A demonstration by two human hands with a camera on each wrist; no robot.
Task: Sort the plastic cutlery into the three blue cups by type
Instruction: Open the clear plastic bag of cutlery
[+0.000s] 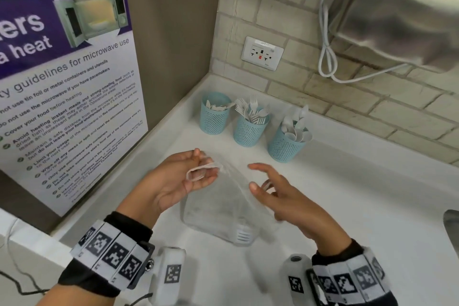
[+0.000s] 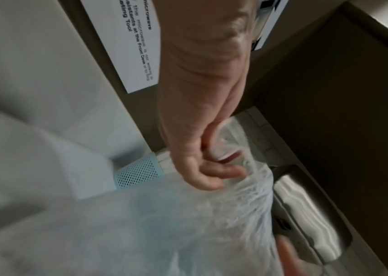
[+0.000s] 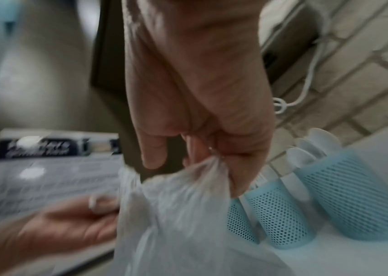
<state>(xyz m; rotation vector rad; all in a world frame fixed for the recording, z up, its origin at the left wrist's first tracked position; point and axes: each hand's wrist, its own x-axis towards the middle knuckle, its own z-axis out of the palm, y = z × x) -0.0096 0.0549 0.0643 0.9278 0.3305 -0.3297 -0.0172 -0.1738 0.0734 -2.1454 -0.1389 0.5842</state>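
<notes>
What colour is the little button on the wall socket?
Red, seen best in the head view.

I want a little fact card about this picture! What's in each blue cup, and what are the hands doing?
Left cup: white knives, it seems
Middle cup: white forks
Right cup: white spoons
Plastic bag: clear, looks empty, held over the counter
Left hand: holds one bag handle
Right hand: pinches the other bag handle
Loose cutlery on the counter: none visible
Wall: microwave poster at left, power socket behind the cups
</notes>
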